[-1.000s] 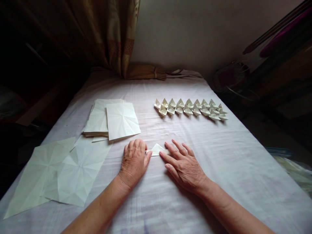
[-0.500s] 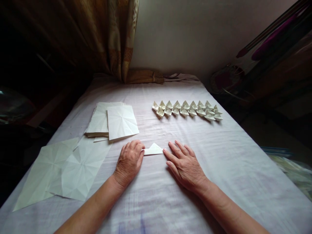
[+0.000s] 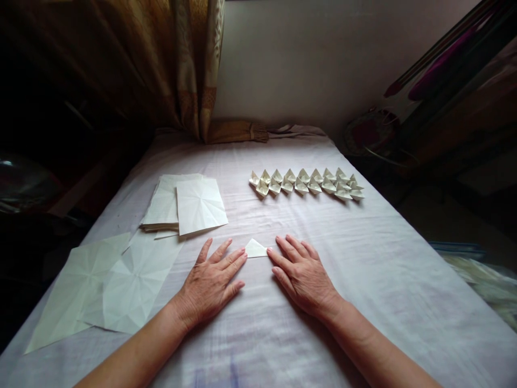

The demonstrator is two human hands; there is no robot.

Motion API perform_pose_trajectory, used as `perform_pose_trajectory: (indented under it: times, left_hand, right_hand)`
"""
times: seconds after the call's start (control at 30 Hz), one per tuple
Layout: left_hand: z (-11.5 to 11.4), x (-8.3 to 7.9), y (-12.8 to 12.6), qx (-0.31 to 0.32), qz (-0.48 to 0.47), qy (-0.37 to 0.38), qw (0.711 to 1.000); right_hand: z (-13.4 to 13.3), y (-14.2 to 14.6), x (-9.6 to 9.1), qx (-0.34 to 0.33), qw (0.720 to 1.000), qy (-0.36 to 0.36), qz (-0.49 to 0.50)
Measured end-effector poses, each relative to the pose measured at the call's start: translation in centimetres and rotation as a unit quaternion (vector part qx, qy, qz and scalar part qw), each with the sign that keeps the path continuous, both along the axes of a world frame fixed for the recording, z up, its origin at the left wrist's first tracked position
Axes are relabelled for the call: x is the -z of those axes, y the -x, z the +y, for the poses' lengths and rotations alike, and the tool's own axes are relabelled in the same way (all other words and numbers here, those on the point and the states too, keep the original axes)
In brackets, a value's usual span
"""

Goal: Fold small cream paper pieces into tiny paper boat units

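A small folded white paper piece [image 3: 256,249] lies flat on the pale cloth between my two hands. My left hand [image 3: 210,283] rests palm down with fingers spread, its fingertips touching the piece's left end. My right hand [image 3: 301,275] also lies flat with fingers stretched out, its index fingertip at the piece's right end. Neither hand grips anything.
A double row of several finished folded paper shapes [image 3: 307,184] sits at the back right. A stack of creased sheets [image 3: 181,205] lies at the back left, with large creased sheets [image 3: 109,283] spread nearer left. A curtain [image 3: 194,70] hangs behind; clutter lines the cloth-covered surface's [image 3: 363,302] right edge.
My left hand has gone from curled fingers pinching the piece's left end to lying flat and spread. The right hand has barely moved. The view has tilted slightly.
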State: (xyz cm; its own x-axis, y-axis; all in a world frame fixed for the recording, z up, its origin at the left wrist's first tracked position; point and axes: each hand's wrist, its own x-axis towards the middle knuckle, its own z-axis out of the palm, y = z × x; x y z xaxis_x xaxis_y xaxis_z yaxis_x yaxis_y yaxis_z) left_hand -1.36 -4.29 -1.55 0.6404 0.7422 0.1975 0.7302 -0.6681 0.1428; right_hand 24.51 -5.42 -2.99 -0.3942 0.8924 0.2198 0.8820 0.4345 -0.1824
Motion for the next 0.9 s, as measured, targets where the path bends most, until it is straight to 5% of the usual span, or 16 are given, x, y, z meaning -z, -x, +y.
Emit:
perform_pose_trajectory:
  times: [0.3, 0.9]
  left_hand:
    - [1.0, -1.1, -0.8, -0.018, -0.019, -0.033, 0.999]
    - [2.3, -1.4, -3.4, -0.007, 0.035, -0.148, 0.988]
  right_hand:
    - [2.0, 1.6, -1.6, -0.001, 1.000, -0.008, 0.005]
    - [2.6, 1.9, -0.1, -0.062, 0.991, -0.101, 0.065]
